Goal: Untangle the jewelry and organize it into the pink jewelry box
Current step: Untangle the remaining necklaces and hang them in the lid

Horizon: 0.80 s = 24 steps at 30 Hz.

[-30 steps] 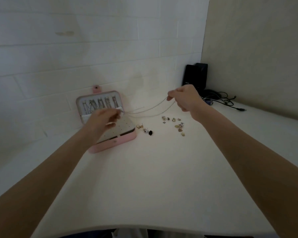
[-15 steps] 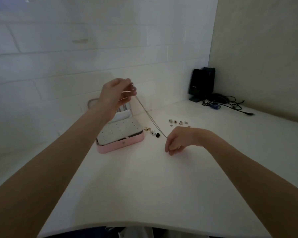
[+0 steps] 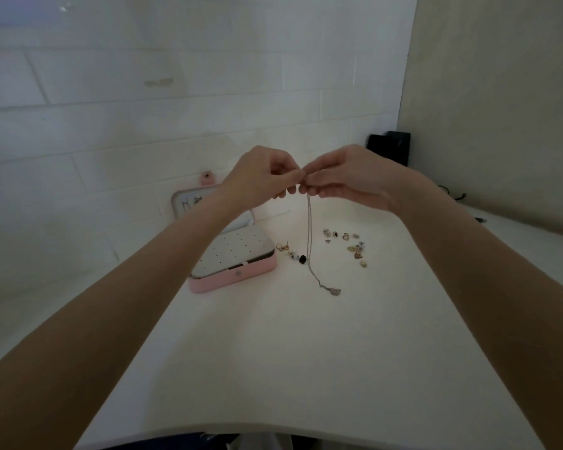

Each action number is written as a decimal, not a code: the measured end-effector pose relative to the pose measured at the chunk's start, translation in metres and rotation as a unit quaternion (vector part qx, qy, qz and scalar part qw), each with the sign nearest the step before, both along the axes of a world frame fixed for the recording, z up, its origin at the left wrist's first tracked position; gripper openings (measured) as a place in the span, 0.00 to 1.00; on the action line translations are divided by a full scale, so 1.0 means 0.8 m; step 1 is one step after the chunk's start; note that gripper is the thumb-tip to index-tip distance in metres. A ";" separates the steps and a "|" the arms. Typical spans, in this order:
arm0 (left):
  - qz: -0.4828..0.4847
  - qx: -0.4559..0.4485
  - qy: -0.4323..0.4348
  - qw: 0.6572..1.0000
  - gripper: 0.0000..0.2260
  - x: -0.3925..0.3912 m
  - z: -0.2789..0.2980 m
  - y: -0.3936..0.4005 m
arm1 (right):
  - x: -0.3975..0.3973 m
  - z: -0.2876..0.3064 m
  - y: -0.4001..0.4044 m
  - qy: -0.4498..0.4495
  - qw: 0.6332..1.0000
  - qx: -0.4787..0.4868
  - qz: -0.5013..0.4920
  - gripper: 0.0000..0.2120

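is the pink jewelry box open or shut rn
Open. The pink jewelry box has its lid raised against the wall, and the white perforated tray inside is exposed.

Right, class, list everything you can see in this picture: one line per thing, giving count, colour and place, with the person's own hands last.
jewelry box: one, pink, open, on the table left of centre by the wall.
necklace: one thin silvery chain, hanging from the fingertips, pendant end lying on the table.
small jewelry pieces: a scattered group, mixed gold, silver and dark, right of the chain; a few more beside the box.
table: one, white.
black device: one, in the far corner, cables beside it.
left hand: pinches the chain's top.
right hand: pinches the chain's top.
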State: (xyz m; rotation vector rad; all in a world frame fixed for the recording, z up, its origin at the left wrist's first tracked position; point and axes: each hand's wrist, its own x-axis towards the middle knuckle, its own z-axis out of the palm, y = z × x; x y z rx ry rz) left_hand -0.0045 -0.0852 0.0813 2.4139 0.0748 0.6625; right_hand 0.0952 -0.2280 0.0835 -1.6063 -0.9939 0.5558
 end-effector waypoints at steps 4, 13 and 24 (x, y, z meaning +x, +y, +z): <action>-0.001 -0.024 -0.003 1.000 0.05 -0.007 0.004 0.005 | -0.008 0.009 0.006 -0.056 0.998 -0.019 -0.025 0.04; -0.019 -0.370 0.040 0.928 0.14 -0.023 -0.004 0.021 | -0.017 0.023 0.014 0.010 1.000 0.015 -0.012 0.03; -0.135 -0.366 0.124 0.912 0.08 -0.024 -0.040 0.028 | -0.012 0.028 0.034 0.036 0.997 0.058 -0.041 0.02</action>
